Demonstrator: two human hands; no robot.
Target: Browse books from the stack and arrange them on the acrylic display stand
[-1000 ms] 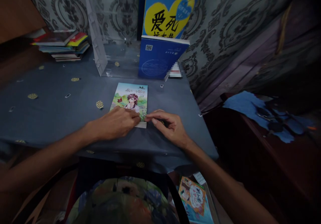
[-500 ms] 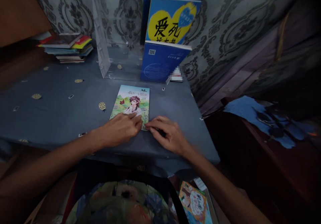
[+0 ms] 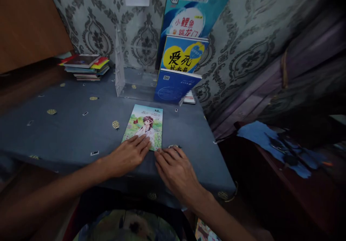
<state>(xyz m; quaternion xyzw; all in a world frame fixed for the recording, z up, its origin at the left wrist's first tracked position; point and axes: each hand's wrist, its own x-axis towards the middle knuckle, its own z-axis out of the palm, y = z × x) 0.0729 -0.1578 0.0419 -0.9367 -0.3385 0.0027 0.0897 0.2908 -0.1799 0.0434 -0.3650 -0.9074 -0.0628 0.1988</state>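
Note:
A closed book [image 3: 146,122] with a drawn figure and a red butterfly on its cover lies flat on the cloth-covered table [image 3: 81,133]. My left hand [image 3: 131,154] rests on the book's lower left part, palm down with the fingers stretched out across the cover. At the lower right corner of the book is my right hand [image 3: 175,169], its fingers extended and slightly bent. Its fingertips are at or just beside that corner. Neither hand grips anything.
Behind the book stands a clear plastic rack [image 3: 120,79] with a blue book [image 3: 175,88], a yellow-and-blue book [image 3: 185,53] and a teal book [image 3: 197,7]. A book stack [image 3: 86,68] is at the back left. Blue cloth [image 3: 256,136] lies on a dark red surface at right.
The view has tilted up, so the table sits lower in the picture. My right hand has shifted from the book's right edge to its lower right corner, fingers flatter. The left hand's fingers have straightened.

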